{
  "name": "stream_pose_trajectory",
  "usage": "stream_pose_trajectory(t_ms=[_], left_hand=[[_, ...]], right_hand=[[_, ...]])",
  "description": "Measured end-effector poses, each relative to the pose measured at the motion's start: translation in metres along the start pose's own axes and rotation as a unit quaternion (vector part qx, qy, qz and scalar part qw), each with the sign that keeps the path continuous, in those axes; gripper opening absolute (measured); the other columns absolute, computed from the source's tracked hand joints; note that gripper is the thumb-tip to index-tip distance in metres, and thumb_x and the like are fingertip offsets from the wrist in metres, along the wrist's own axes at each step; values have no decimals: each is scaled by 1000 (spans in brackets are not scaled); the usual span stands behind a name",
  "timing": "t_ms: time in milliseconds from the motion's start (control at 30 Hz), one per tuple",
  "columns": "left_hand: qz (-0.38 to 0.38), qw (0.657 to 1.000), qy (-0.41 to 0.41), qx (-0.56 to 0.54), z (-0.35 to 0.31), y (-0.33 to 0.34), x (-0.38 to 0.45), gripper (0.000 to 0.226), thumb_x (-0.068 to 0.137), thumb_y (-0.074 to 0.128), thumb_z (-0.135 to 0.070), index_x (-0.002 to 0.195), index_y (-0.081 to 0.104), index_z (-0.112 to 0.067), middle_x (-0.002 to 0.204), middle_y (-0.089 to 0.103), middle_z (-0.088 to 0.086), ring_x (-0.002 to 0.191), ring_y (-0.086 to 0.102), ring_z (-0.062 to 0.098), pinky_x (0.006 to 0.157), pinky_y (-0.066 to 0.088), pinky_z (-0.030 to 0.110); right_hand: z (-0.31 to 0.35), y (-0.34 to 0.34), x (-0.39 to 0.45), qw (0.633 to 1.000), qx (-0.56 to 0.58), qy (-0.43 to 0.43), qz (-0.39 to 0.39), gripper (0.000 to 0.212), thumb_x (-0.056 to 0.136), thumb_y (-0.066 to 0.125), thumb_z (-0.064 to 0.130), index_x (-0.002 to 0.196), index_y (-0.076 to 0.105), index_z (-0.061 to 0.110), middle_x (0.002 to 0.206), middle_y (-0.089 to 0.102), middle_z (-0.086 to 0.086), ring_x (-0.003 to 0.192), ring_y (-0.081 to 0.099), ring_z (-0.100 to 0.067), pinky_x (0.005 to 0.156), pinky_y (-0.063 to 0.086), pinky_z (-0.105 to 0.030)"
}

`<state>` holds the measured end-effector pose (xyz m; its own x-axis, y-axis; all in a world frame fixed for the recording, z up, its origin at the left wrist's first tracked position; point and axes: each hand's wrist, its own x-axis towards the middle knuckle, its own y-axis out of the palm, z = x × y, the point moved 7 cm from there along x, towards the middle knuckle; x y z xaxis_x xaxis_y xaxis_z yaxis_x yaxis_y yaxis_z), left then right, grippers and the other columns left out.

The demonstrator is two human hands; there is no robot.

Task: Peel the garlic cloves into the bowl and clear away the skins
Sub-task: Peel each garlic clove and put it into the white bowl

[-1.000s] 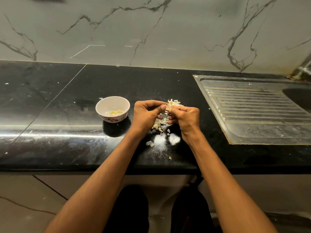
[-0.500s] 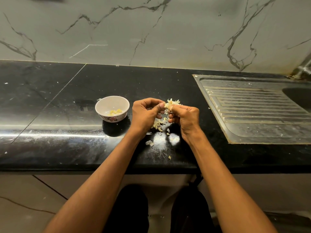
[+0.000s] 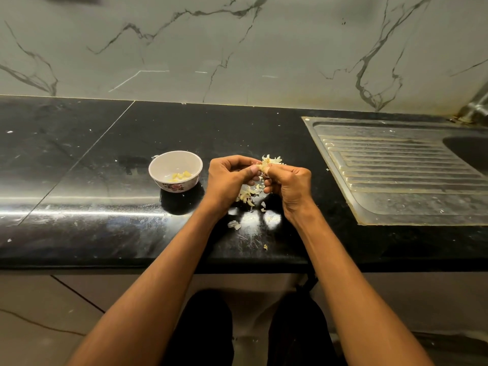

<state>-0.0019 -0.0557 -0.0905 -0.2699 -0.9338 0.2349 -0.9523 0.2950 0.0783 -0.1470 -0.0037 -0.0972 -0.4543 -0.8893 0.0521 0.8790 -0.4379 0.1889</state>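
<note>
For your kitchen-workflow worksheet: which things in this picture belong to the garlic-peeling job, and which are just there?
Part of the job:
garlic clove, pinched by left hand and right hand
bowl with peeled cloves
skins on the counter

Just there:
sink drainboard
tap
marble wall

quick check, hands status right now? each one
Left hand: closed, thumb and fingers pinching the garlic clove.
Right hand: closed, pinching the same clove from the other side.
</note>
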Motion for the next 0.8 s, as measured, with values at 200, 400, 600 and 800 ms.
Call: stream_pose_trajectory(t_ms=[200, 400, 600, 800], left_hand=[[-10, 999, -9, -37, 3, -4, 3, 10, 90, 70, 5, 96, 76, 0, 75, 74, 9, 66, 68, 13, 67, 57, 22], [7, 1000, 17, -24, 0, -1, 2, 14, 89, 71, 5, 98, 77, -3, 87, 78, 9, 74, 71, 14, 68, 57, 27], [15, 999, 11, -27, 0, 0, 2, 16, 92, 67, 5, 96, 78, -7, 90, 78, 11, 78, 70, 18, 66, 57, 27], [10, 1000, 13, -15, 0, -1, 2, 16, 94, 65, 2, 93, 78, -8, 97, 76, 20, 77, 65, 21, 67, 54, 32]], right_hand=[[3, -10, 0, 999, 15, 6, -50, 13, 85, 69, -6, 73, 74, -4, 59, 61, -7, 48, 53, -12, 45, 47, -23], [7, -5, -2, 998, -34, -39, -39, 20, 89, 69, 0, 71, 77, 5, 65, 67, -13, 53, 57, -17, 46, 50, -28], [10, -12, 0, 979, -162, -99, -81, 20, 86, 82, 16, 68, 75, 11, 64, 70, 0, 58, 61, -11, 56, 55, -31], [15, -13, -1, 959, -232, -142, -81, 31, 71, 81, -5, 71, 72, 24, 70, 70, 3, 64, 64, -9, 60, 57, -27]])
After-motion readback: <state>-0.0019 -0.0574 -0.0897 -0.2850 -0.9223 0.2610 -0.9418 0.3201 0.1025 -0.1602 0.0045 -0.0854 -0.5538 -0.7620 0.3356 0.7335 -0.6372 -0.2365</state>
